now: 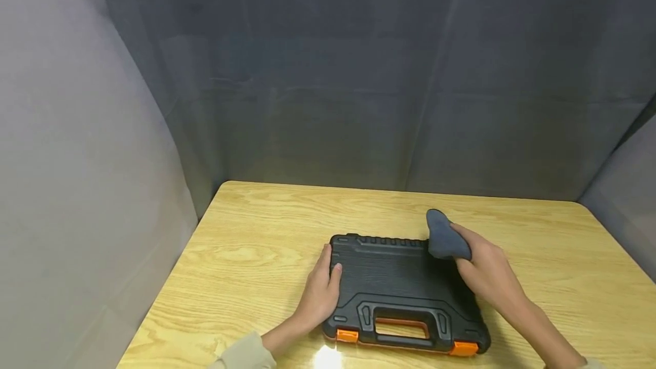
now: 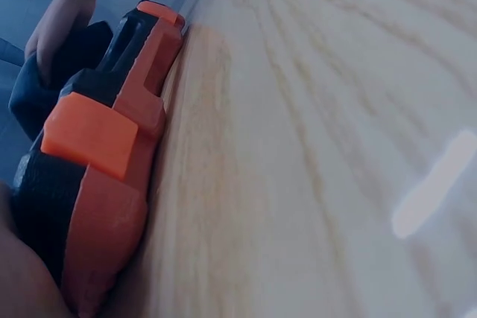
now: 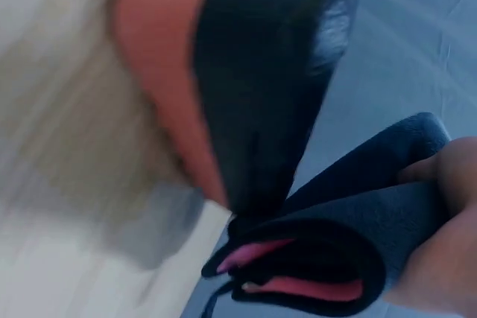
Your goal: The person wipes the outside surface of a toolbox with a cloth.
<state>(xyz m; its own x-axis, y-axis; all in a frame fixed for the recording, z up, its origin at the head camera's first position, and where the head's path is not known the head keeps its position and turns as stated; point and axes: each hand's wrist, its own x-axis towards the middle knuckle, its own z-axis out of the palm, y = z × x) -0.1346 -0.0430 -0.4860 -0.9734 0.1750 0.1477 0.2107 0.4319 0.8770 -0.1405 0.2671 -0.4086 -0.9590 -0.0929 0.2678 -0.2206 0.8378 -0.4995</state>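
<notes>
A black plastic tool case (image 1: 394,272) with an orange lower half and orange latches (image 1: 347,336) lies closed and flat, handle toward me. My left hand (image 1: 319,295) holds its left edge, thumb on the lid and fingers along the side. Pinched in my right hand (image 1: 487,263) is a folded blue-grey cloth (image 1: 445,237), over the case's far right corner in the head view. In the right wrist view the cloth (image 3: 373,221) shows a black-trimmed edge, pink inner side and thin dark loop, close to a corner of the case (image 3: 261,72).
The case lies on a light wood-grain table (image 1: 246,255). A dark grey curtain (image 1: 328,84) hangs behind the table, with a pale grey one (image 1: 77,158) on the left and another panel (image 1: 622,204) on the right. A bright reflection shines near the front edge.
</notes>
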